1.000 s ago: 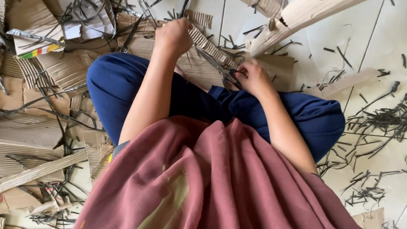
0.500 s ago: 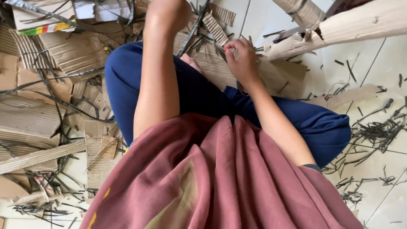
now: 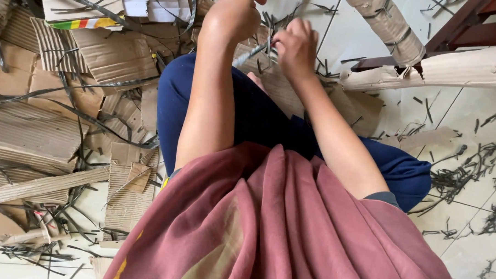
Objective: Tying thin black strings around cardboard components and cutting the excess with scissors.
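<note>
A thin grey strip [image 3: 250, 54] is pinched between closed left hand [image 3: 233, 15] and right hand [image 3: 296, 47], above corrugated cardboard [image 3: 277, 85].

Pale tiled floor [image 3: 470, 230], perhaps wooden furniture [image 3: 466, 26]

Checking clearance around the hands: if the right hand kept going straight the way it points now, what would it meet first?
Probably the left hand: the right hand points toward it along the thin grey strip between them, though depth is unclear.

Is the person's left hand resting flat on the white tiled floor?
No: the left hand is raised above the blue-trousered knee, beside the right hand, at a thin grey strip.
</note>
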